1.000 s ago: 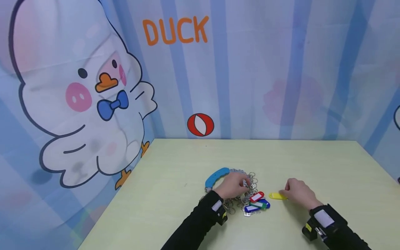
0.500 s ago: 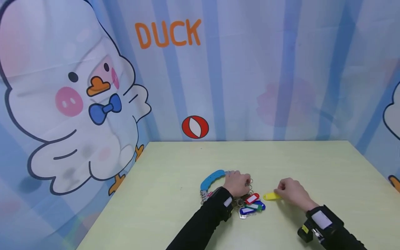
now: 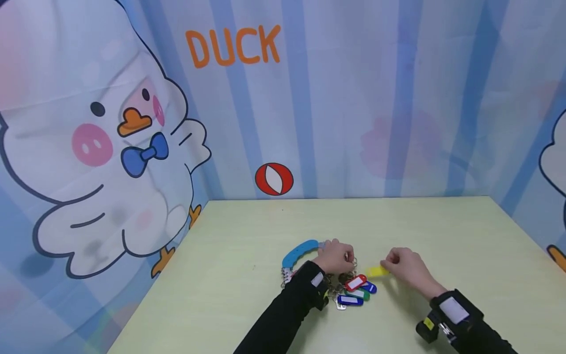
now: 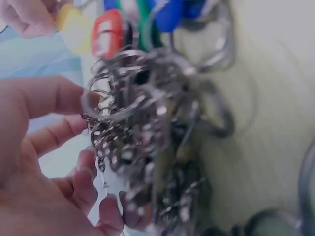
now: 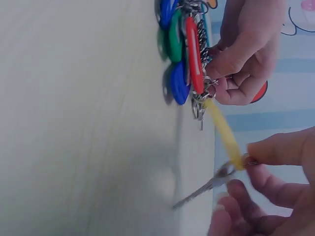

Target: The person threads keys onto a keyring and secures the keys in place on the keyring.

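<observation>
In the head view my left hand [image 3: 335,256] rests over a bunch of metal rings and chains. The left wrist view shows its fingers curled at the rings [image 4: 142,105], fingertips among the links. A red key tag [image 3: 355,282], a green one [image 3: 360,294] and two blue ones, such as the blue key tag [image 3: 350,300], lie fanned out below that hand. My right hand [image 3: 409,265] pinches the ring end of a yellow key tag [image 5: 225,135]. From that end hangs a metal key [image 5: 202,189]. The yellow tag's other end points at the rings.
A blue curved band [image 3: 300,253] joins the bunch at its upper left on the pale table [image 3: 239,295]. Behind the table hangs a blue curtain [image 3: 336,98] printed with a duck. Each wrist wears a black camera strap [image 3: 455,307].
My right hand has brought the yellow tag left, nearer the bunch. The left hand has shifted over the rings, and the blue and green tags have spread apart. The head view has turned slightly.
</observation>
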Tool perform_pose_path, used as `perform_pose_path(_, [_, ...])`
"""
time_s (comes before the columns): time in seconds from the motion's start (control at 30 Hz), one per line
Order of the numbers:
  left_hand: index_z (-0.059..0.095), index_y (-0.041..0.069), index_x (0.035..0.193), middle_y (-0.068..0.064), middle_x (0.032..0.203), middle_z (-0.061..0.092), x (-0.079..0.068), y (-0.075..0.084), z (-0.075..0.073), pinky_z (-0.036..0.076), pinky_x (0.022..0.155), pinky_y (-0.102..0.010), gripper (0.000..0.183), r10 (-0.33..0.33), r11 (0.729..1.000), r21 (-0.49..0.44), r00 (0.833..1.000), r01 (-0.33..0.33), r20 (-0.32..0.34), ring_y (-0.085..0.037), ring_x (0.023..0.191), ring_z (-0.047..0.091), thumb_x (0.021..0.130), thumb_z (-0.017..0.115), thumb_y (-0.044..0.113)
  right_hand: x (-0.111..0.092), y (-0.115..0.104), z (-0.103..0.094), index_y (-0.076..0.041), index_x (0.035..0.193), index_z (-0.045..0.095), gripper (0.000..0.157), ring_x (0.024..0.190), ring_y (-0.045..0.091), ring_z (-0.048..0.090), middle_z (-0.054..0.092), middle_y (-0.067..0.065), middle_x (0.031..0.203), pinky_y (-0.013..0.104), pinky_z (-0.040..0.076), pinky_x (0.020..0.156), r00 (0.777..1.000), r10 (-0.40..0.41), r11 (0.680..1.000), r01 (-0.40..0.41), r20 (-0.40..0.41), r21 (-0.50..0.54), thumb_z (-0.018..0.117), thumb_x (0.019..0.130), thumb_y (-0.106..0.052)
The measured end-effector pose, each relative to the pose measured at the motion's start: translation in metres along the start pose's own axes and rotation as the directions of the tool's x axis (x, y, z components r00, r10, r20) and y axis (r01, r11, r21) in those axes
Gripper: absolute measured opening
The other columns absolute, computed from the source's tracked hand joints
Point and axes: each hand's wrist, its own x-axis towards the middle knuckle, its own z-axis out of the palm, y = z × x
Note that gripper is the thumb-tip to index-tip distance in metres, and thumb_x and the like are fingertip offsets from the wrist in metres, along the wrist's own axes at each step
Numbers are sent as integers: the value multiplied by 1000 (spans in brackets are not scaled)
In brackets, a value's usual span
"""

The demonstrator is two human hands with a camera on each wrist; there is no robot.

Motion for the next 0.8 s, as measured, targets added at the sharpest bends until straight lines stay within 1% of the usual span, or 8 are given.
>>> perform_pose_path(0.1, [61,22,79,3,88,49,0,0,-6,31,73,-34,9,-5,1000,-9,999,5,39,-19,89,40,86,65,27,3,-3,1,-1,90,64,20,78,20,52,65,12,89,27,39,65,1000,2,997,0,-26,79,60,93,-21])
perform_pose_path(0.17, [61,21,78,4,86,49,1,-1,-7,31,70,-33,11,3,1000,-2,999,-3,48,-19,88,39,87,66,27,4,-5,1,0,97,65,25,90,26,56,67,17,102,34,44,75,999,24,989,-21,-22,147,57,95,-24])
perform_pose_path(0.23, [60,21,78,5,85,48,2,-1,-5,30,69,-33,12,4,1000,16,999,-5,45,-18,87,38,86,67,27,4,-8,1,0,105,64,31,103,30,55,65,20,114,42,45,86,998,59,972,-58,0,230,55,97,-29])
perform_pose_path(0.3, [60,21,80,4,86,47,2,-1,-3,30,68,-33,10,-1,999,37,999,0,33,-18,86,38,86,67,25,5,-11,1,1,111,63,39,111,30,53,62,20,122,45,43,92,997,75,947,-79,23,310,53,98,-35])
perform_pose_path(0.5, [67,23,91,1,89,50,3,6,4,31,73,-35,5,-27,996,88,998,31,-48,-17,85,40,89,66,28,7,-12,-3,-1,120,61,50,109,18,52,64,13,124,41,42,98,997,42,883,-66,62,464,52,97,-45])
perform_pose_path(0.6, [67,24,84,3,83,51,5,12,7,35,79,-37,7,-56,984,165,995,70,-87,-15,82,42,87,68,30,7,-11,-3,-3,125,59,54,117,23,52,61,14,131,50,38,103,997,11,862,-51,82,504,53,95,-48])
perform_pose_path(0.7, [62,23,74,5,80,49,7,17,10,39,90,-44,16,-92,969,221,992,109,-85,-15,83,43,85,70,31,7,-11,-3,-2,124,57,55,123,26,51,58,15,135,57,33,108,995,-22,831,-35,95,555,52,95,-49])
perform_pose_path(0.8, [58,23,70,5,80,48,9,17,13,37,99,-52,21,-105,968,219,992,119,-71,-16,84,44,84,71,31,7,-11,-2,2,119,55,53,118,21,56,63,13,126,51,37,109,994,-44,792,-27,102,610,48,98,-46])
